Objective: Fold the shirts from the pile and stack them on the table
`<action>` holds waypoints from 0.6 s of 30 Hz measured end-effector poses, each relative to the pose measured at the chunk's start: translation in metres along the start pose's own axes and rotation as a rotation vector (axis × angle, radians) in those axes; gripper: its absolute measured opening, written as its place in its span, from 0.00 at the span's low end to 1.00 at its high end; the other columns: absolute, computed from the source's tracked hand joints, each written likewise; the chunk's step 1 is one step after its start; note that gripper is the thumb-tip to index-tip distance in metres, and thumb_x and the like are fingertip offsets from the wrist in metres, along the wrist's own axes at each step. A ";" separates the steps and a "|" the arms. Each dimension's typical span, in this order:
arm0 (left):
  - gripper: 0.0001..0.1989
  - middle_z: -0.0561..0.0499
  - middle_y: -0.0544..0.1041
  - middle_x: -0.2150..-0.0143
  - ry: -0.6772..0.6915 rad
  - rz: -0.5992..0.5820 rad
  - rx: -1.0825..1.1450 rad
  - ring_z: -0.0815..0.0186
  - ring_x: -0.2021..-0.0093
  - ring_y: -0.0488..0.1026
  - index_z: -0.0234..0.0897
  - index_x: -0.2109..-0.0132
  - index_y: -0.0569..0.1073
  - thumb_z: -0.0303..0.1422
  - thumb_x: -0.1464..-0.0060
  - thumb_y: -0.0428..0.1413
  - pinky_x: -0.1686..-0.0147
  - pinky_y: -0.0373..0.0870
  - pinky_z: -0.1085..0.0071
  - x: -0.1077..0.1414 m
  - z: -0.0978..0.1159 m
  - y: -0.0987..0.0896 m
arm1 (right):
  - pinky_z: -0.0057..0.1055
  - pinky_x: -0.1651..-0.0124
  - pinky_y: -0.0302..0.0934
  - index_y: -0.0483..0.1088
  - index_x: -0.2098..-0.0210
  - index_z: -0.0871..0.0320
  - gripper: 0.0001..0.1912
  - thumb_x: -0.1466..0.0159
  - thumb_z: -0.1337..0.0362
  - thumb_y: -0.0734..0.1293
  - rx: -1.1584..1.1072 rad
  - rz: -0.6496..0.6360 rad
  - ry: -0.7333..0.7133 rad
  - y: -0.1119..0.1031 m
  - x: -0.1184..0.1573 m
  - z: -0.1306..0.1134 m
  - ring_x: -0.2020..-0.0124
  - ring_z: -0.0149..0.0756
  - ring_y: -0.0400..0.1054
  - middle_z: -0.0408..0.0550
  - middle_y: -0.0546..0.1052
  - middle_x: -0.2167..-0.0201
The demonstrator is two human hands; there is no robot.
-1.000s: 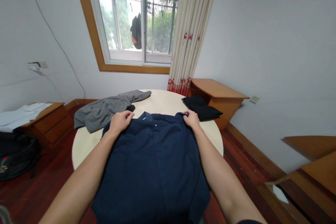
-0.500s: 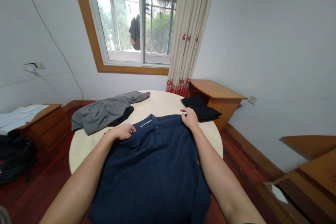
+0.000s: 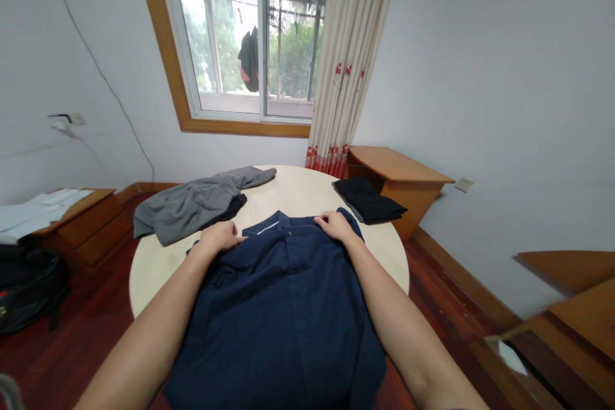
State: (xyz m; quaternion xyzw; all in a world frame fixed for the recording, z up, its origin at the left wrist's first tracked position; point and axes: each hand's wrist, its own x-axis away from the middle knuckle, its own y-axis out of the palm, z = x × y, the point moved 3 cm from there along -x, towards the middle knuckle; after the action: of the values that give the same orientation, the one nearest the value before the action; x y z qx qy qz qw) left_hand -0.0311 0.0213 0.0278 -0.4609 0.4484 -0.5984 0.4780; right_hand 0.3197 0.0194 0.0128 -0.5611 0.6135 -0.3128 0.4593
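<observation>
A navy blue button-up shirt lies front up over the near part of the round pale table, its collar pointing away from me and its lower end hanging over the near edge. My left hand is closed on the shirt's left shoulder, beside the collar. On the other shoulder, right of the collar, my right hand pinches the fabric between thumb and fingers. Some fingertips of both hands are hidden by cloth.
A grey garment lies at the table's left, partly over a black one. Folded black clothing sits at the right edge. Beyond stand a wooden desk and a curtain; a drawer cabinet and black bag are left.
My right hand has moved left along the shoulder, closer to the collar, and its fingers have closed on the fabric. The left hand stays on its shoulder with slight movement.
</observation>
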 end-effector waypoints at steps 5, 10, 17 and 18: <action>0.10 0.43 0.81 0.57 0.107 0.013 0.041 0.54 0.56 0.77 0.38 0.62 0.76 0.38 0.50 0.57 0.66 0.66 0.69 0.000 0.013 0.009 | 0.34 0.49 0.64 0.61 0.35 0.66 0.33 0.34 0.54 0.66 0.034 0.008 0.157 -0.002 0.004 -0.004 0.49 0.46 0.73 0.60 0.80 0.52; 0.09 0.44 0.80 0.60 0.181 0.113 0.087 0.56 0.60 0.76 0.38 0.64 0.72 0.39 0.48 0.58 0.69 0.62 0.69 0.003 0.025 0.009 | 0.39 0.45 0.64 0.68 0.39 0.61 0.30 0.35 0.52 0.67 0.079 -0.098 0.152 0.006 0.005 -0.004 0.42 0.50 0.69 0.60 0.74 0.43; 0.07 0.52 0.76 0.69 0.345 0.346 0.372 0.61 0.67 0.73 0.40 0.63 0.68 0.38 0.43 0.55 0.69 0.62 0.70 0.009 0.035 -0.002 | 0.38 0.52 0.67 0.74 0.47 0.57 0.22 0.38 0.54 0.70 -0.025 0.049 0.084 0.004 0.005 -0.007 0.55 0.45 0.75 0.53 0.81 0.59; 0.06 0.52 0.75 0.69 0.391 0.388 0.424 0.62 0.67 0.72 0.40 0.63 0.67 0.38 0.42 0.54 0.68 0.63 0.70 0.011 0.036 -0.003 | 0.38 0.52 0.67 0.73 0.46 0.57 0.24 0.38 0.54 0.70 -0.087 0.104 0.036 0.004 0.004 -0.009 0.57 0.44 0.75 0.52 0.81 0.59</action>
State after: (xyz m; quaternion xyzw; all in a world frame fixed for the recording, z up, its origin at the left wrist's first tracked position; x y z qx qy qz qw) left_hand 0.0028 0.0078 0.0385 -0.1339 0.4765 -0.6531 0.5731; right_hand 0.3101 0.0151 0.0119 -0.5419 0.6632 -0.2716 0.4391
